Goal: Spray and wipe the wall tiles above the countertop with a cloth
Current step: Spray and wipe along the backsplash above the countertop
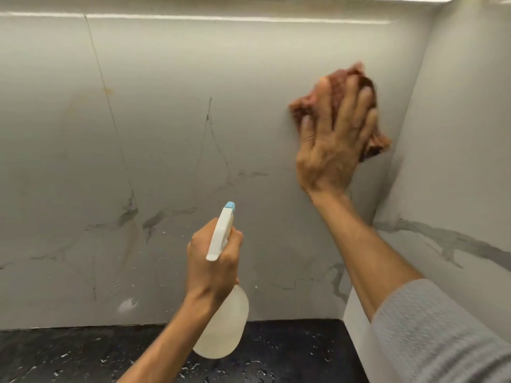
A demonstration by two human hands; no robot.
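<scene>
Grey marble-veined wall tiles [171,111] fill the view above a black speckled countertop [290,352]. My right hand [334,139] presses a crumpled reddish-brown cloth [304,105] flat against the tiles near the right corner, fingers spread over it. My left hand [213,261] grips the neck of a translucent spray bottle [224,324] with a white trigger head and a pale blue nozzle [230,205] that points up at the wall. Small droplets and a wet patch [127,304] sit low on the tiles at the left.
A side wall [459,134] of the same veined tile meets the back wall at the right corner. A lit strip [221,19] runs along the top under a cabinet edge. Water drops speckle the countertop. My grey sleeve [442,333] covers the lower right.
</scene>
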